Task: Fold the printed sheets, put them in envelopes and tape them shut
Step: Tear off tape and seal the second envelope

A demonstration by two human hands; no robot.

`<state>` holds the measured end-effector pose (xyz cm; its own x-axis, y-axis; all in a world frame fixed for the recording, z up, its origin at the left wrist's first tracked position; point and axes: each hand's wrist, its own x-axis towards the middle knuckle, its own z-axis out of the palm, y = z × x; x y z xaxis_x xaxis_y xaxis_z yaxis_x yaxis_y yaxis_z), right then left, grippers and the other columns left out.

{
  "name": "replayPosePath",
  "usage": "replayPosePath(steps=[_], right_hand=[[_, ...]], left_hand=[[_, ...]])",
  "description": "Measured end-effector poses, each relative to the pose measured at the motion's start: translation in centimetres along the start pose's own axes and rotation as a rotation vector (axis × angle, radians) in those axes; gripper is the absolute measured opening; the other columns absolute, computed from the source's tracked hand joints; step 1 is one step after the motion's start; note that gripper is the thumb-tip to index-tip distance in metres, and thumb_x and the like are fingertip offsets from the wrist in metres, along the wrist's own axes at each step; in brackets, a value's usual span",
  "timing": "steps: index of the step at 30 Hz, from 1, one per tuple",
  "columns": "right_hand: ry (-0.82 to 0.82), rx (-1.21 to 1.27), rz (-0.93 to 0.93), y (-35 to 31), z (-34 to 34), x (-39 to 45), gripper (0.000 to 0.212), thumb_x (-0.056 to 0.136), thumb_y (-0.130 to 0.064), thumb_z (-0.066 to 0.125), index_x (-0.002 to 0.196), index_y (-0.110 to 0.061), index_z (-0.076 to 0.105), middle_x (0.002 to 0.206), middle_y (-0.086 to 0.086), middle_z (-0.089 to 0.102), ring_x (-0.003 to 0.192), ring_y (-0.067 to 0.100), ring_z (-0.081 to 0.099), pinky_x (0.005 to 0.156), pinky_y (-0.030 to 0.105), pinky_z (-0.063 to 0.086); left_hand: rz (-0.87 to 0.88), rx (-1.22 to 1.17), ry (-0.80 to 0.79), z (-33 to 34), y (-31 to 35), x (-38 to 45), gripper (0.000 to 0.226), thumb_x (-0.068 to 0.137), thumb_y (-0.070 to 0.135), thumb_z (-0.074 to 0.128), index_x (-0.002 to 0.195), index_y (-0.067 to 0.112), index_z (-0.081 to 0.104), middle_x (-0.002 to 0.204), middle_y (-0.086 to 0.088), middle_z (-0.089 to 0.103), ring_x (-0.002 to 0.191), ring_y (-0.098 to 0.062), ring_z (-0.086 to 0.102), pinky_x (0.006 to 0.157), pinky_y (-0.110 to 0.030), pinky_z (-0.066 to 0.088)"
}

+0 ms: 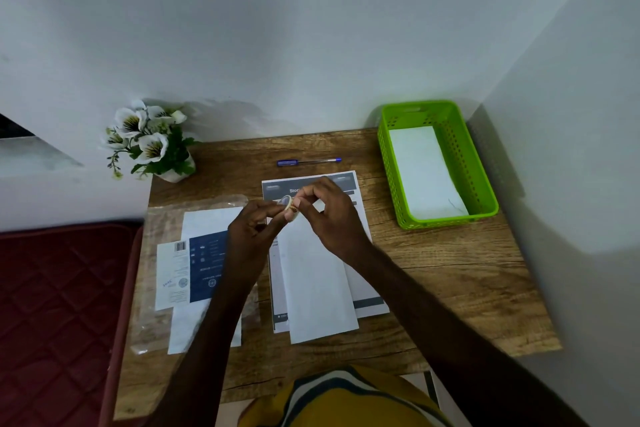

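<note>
Tape roll [290, 207]: 1 small roll, held up between both hands above the far end of the printed sheets.
Left hand [250, 229]: fingers curled, pinching the roll from the left.
Right hand [325, 210]: fingertips pinching at the roll's right edge.
Printed sheets [360, 218]: a stack on the wooden table [450, 274]; count unclear.
Envelope [317, 284]: 1 white one lying lengthwise on the stack.
Envelope pack [194, 263]: 1 clear packet left of the stack.
Green basket [485, 191]: 1, far right, holding white envelopes [424, 173]; number unclear.
Pen [309, 161]: 1 blue.
Flower pot [152, 142]: 1, far left corner.
</note>
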<state>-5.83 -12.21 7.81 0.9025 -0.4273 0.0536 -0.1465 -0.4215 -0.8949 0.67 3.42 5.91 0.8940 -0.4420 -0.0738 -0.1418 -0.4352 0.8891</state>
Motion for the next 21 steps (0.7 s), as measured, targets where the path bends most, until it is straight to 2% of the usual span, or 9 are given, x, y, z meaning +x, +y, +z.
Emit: replayPosePath(steps=[5,10,13,15,18,21], right_hand=[[0.01,-0.002,-0.004,0.2,-0.1,0.2,0.011,0.098,-0.014,0.065,0.096,-0.005,0.07,0.1,0.005,0.067,0.096,0.017,0.062,0.086,0.041,0.054],[-0.019,-0.07,-0.04,0.4,0.0,0.5,0.011,0.1,-0.016,0.062,0.098,-0.006,0.067,0.101,0.005,0.066,0.095,0.019,0.062,0.083,0.043,0.054],[-0.031,-0.137,-0.097,0.6,-0.1,0.6,0.012,0.102,-0.017,0.06,0.099,-0.006,0.065,0.1,0.007,0.064,0.093,0.019,0.06,0.08,0.043,0.053],[-0.039,-0.162,-0.119,0.7,-0.2,0.7,0.013,0.103,-0.017,0.058,0.099,-0.006,0.064,0.101,0.007,0.063,0.093,0.02,0.06,0.08,0.042,0.053],[-0.054,-0.186,-0.121,1.0,-0.2,0.6,0.015,0.104,-0.018,0.056,0.102,-0.006,0.064,0.104,0.009,0.063,0.095,0.021,0.06,0.082,0.043,0.053],[-0.067,-0.19,-0.104,1.0,-0.2,0.4,0.017,0.105,-0.021,0.056,0.105,-0.006,0.064,0.106,0.01,0.064,0.096,0.02,0.061,0.082,0.043,0.055]], left_hand=[[0.023,0.024,-0.089,-0.1,-0.9,0.4,0.034,0.091,0.041,0.07,0.12,0.024,0.073,0.121,0.011,0.065,0.109,-0.005,0.062,0.079,-0.011,0.05],[0.012,-0.002,-0.071,-0.1,-1.0,0.5,0.036,0.09,0.039,0.07,0.119,0.019,0.074,0.117,0.018,0.063,0.107,0.01,0.06,0.075,-0.002,0.048],[-0.004,0.035,-0.06,0.1,-1.0,0.7,0.032,0.092,0.034,0.072,0.12,0.018,0.074,0.12,0.018,0.062,0.102,0.011,0.061,0.072,-0.002,0.047],[-0.002,0.079,-0.046,0.3,-1.1,0.9,0.034,0.092,0.034,0.071,0.122,0.017,0.073,0.126,0.011,0.063,0.104,0.002,0.061,0.078,-0.006,0.046],[-0.002,0.125,-0.017,0.4,-1.2,1.1,0.034,0.093,0.032,0.072,0.121,0.013,0.073,0.131,-0.001,0.066,0.113,-0.014,0.063,0.087,-0.024,0.053],[-0.031,0.117,0.044,0.3,-1.2,1.3,0.035,0.091,0.034,0.074,0.119,0.012,0.071,0.128,-0.005,0.069,0.109,-0.017,0.066,0.089,-0.032,0.054]])
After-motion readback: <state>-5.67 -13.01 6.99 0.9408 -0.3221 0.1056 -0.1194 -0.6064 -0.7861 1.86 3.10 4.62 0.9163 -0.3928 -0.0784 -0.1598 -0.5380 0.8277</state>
